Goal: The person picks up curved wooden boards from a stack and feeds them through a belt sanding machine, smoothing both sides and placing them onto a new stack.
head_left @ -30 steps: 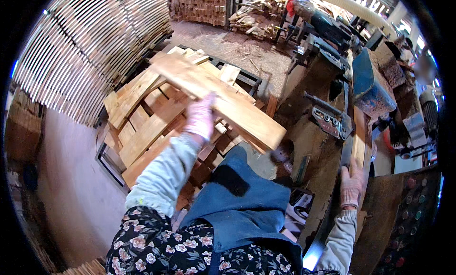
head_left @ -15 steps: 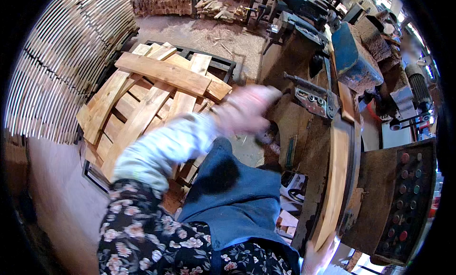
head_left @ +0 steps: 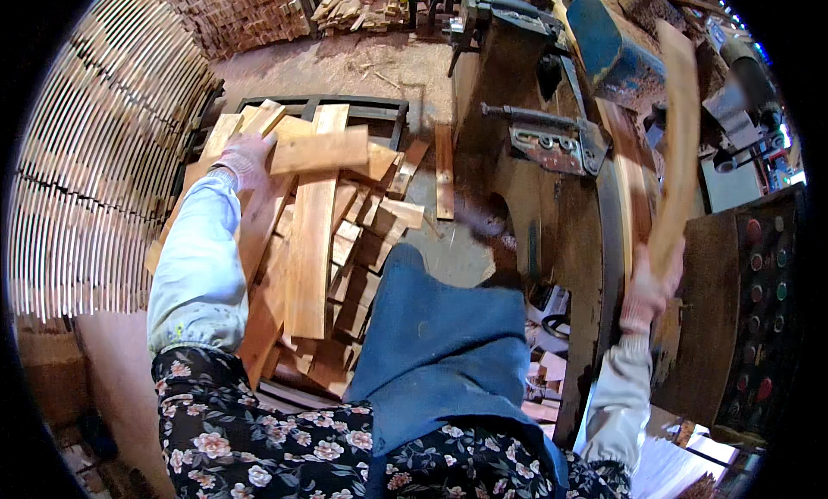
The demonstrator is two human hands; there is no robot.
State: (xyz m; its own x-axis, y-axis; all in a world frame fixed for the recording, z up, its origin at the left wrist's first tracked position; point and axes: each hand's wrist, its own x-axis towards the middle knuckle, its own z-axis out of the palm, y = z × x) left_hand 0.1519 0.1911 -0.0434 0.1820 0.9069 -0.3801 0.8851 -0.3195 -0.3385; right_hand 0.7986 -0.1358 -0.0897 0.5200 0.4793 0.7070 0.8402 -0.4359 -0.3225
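One board [head_left: 680, 128] now rises at two o'clock, gripped by our right hand [head_left: 653, 288]; our left hand's [head_left: 244, 158] grip, ten o'clock, we cannot tell.

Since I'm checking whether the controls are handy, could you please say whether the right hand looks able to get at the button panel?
Probably not freely: the right hand is holding a plank. Otherwise the way looks open, as the button panel stands to its right with nothing evident between them.
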